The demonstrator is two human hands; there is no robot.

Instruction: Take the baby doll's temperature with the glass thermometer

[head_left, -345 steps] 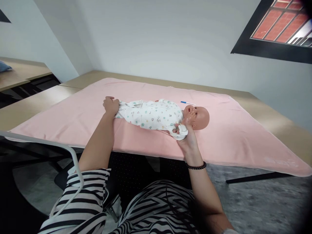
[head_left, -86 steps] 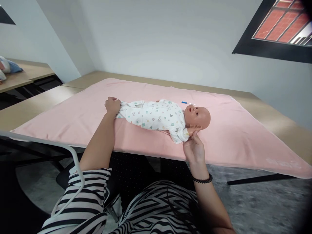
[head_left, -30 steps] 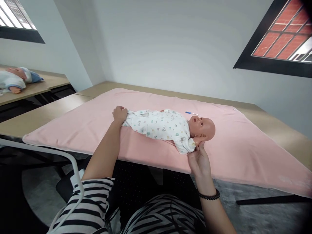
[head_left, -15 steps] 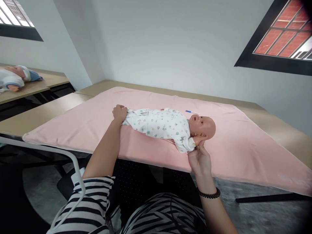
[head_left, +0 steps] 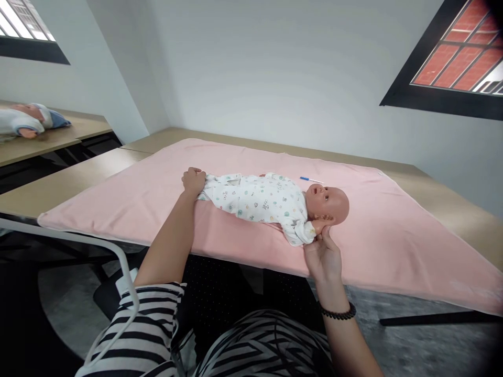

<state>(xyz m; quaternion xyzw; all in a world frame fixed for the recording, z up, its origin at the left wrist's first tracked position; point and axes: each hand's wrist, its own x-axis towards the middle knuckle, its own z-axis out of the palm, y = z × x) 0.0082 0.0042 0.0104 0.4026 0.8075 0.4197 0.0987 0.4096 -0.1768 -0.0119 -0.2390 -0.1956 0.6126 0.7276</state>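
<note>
A baby doll (head_left: 267,201) in a white patterned suit lies on its back on a pink blanket (head_left: 385,235), head to the right. My left hand (head_left: 193,181) is closed around the doll's feet at the left end. My right hand (head_left: 324,256) reaches up from the table's near edge, and its fingertips pinch the doll's small hand beside the white sleeve cuff, just under the head (head_left: 334,205).
A blue-and-white thermometer-like stick (head_left: 310,180) lies on the blanket behind the doll. The blanket covers a wooden table (head_left: 451,201) against a white wall. Another doll (head_left: 23,123) lies on a table far left. A white chair frame (head_left: 118,262) curves by my left arm.
Over the last second only the view drifted slightly. Earlier, my right hand let go of the doll's sleeve cuff and took its small hand by the fingertips.
</note>
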